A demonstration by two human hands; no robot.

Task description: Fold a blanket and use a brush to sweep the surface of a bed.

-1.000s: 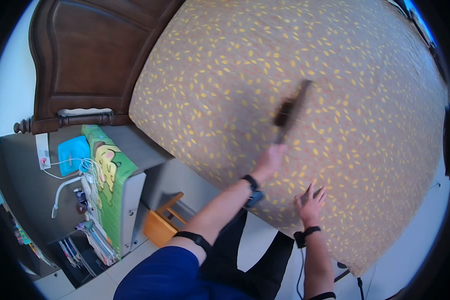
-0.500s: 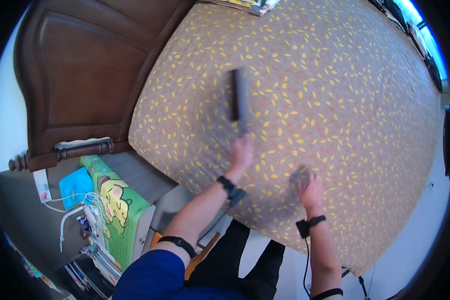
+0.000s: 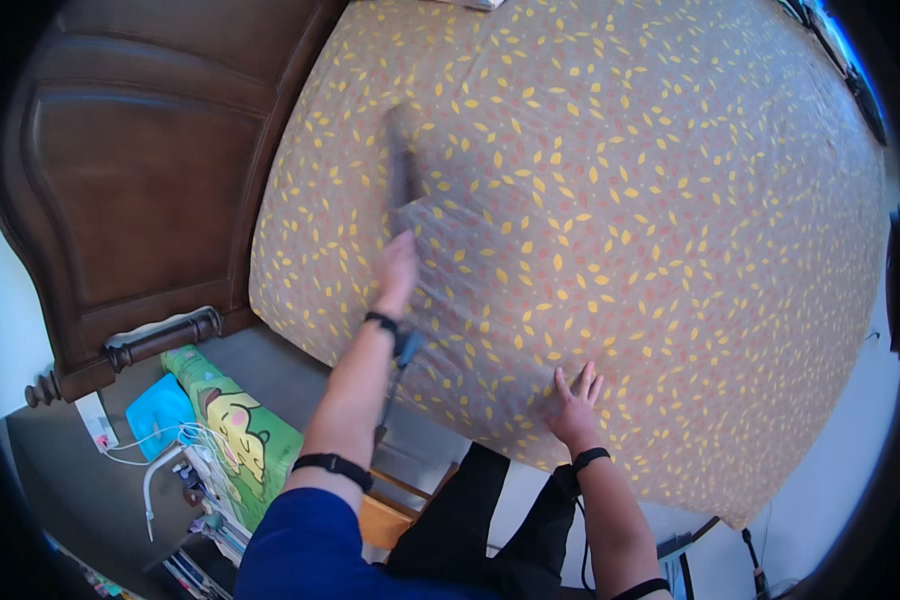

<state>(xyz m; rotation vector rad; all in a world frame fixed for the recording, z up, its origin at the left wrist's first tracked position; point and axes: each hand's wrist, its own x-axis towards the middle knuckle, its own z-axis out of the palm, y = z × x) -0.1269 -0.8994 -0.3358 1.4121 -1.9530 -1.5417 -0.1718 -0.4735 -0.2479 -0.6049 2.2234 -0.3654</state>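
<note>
"What's around the bed (image 3: pixel 660 250)?"
"A dark wooden headboard (image 3: pixel 150 180) stands along its left side. Near that, a gray counter (image 3: pixel 60 465) carries a blue item (image 3: pixel 160 415) and white cables (image 3: pixel 185 435), with a green cartoon panel (image 3: pixel 240 425) beside them. A wooden stool (image 3: pixel 382 522) sits partly hidden behind the person's leg (image 3: pixel 450 510)."
"And the hands?"
"The left hand (image 3: pixel 398 275) has its fingers wrapped around the handle of a blurred brush (image 3: pixel 402 165) at the bed; I can't tell if its bristles touch. The right hand (image 3: pixel 575 412) rests near the edge, fingers released and spread."
"What's different?"
"The brush is closer to the headboard than a second ago."
</note>
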